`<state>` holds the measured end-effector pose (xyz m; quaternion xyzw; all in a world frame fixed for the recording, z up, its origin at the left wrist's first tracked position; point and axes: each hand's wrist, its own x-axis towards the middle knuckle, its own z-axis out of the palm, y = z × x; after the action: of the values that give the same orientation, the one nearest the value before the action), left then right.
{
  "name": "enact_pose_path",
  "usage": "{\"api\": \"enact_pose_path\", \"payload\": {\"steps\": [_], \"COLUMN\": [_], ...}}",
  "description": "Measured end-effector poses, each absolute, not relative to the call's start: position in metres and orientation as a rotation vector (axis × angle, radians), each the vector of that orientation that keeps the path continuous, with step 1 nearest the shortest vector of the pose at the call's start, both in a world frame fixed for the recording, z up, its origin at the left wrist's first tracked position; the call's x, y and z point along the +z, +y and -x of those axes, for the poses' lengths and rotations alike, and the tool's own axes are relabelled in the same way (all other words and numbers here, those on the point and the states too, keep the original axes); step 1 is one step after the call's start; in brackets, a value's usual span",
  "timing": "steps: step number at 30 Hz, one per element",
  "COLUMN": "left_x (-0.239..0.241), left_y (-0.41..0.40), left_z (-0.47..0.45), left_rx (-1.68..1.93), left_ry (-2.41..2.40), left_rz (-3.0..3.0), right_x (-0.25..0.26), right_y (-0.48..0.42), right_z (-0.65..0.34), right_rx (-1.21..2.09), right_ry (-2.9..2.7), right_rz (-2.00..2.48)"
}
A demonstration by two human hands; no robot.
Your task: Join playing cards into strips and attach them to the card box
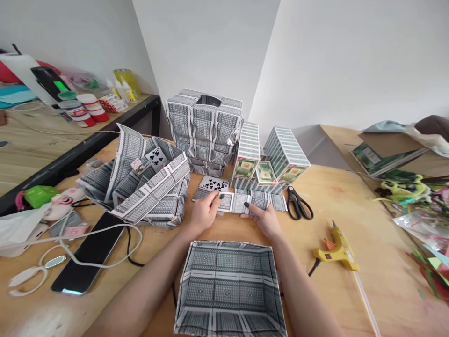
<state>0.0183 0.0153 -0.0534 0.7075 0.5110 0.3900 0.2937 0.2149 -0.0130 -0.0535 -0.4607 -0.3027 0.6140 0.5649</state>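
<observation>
Square playing-card box (228, 285) is set nearest; at twelve o'clock, a flat card strip (242, 202) is pinched by left hand (205, 213) and right hand (266, 219).

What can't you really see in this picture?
Head view:
- Strip of cards: its parts under the left hand and right hand are covered by the fingers.
- Card box nearest the camera: its front is cut off by the bottom edge.
- Tall card stack: the inside of its top opening is too dark.
- Jars at far left: labels too small to read.
</observation>
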Motion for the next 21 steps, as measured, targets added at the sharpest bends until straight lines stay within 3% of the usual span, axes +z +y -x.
{"api": "enact_pose_path", "payload": {"steps": [4,10,15,21], "left_x": [-0.055,-0.064,-0.056,-0.045], "left_y": [0.020,0.021,0.019,0.019], "left_z": [-0.014,-0.024,-0.023,-0.023], "left_rx": [1.342,1.142,1.195,1.504], "left_ry": [1.619,1.835,1.738,1.458], "left_rz": [-2.015,-2.175,-2.187,-2.241], "right_x": [-0.058,-0.064,-0.060,-0.057], "right_y": [-0.010,-0.006,-0.007,-0.007], "right_z": [-0.218,-0.216,-0.214,-0.215], "right_rx": [1.301,1.069,1.038,1.059], "right_ry": [-0.662,-0.694,-0.739,-0.741], "right_rz": [1.076,1.175,1.237,1.192]}}
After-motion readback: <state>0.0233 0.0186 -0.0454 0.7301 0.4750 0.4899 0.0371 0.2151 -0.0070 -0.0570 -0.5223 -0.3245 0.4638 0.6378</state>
